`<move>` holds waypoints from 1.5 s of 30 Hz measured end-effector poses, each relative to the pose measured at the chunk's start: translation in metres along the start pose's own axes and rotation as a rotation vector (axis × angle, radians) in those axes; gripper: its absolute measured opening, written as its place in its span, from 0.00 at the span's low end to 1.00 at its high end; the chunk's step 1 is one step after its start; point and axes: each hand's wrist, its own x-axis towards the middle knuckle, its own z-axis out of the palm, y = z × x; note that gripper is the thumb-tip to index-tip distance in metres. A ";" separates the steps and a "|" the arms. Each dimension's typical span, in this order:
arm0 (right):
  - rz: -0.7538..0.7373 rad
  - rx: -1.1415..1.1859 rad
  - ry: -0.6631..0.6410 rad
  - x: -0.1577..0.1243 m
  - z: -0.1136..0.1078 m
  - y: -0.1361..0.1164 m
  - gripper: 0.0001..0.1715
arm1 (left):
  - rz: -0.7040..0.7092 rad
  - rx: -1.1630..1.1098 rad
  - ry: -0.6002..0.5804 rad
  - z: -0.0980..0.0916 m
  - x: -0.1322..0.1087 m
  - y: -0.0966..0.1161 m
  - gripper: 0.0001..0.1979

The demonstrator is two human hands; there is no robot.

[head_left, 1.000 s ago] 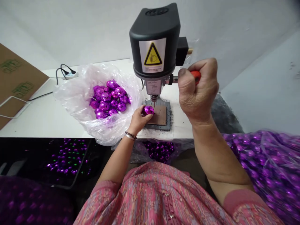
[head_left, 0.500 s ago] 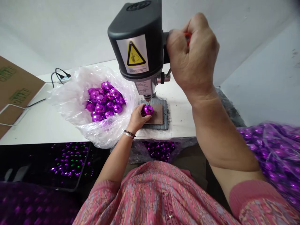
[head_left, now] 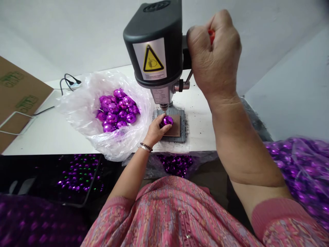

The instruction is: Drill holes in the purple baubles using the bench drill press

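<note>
A small black bench drill [head_left: 154,44] with a yellow warning label stands on the white table [head_left: 51,132]. My left hand [head_left: 155,129] is closed round a shiny purple faceted ball [head_left: 168,120], holding it on the brown pad of the drill's grey base [head_left: 182,127], just under the drill bit [head_left: 163,107]. My right hand [head_left: 214,56] is raised beside the drill head, fist closed round the red-tipped feed lever [head_left: 211,34].
A clear plastic bag [head_left: 84,109] of several purple balls [head_left: 117,109] lies left of the drill. A brown cardboard box [head_left: 15,99] and a power strip [head_left: 74,82] sit far left. More purple balls fill a bag [head_left: 303,171] at right, a bag [head_left: 174,164] below the table edge and a dark tray [head_left: 77,171].
My right hand rose with the red lever from beside the chuck to beside the drill head. The left hand kept hold of the ball on the pad.
</note>
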 end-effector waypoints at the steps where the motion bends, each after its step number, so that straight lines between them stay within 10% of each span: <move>1: -0.002 0.006 0.001 -0.001 0.000 0.000 0.24 | -0.028 -0.012 0.011 0.001 0.000 0.001 0.30; 24: -0.295 0.026 0.070 -0.031 -0.007 0.018 0.15 | -0.007 0.098 0.062 0.013 0.004 -0.005 0.29; 45: -0.656 -0.402 0.107 -0.099 -0.013 0.074 0.11 | 0.068 0.077 0.078 0.013 0.003 -0.009 0.24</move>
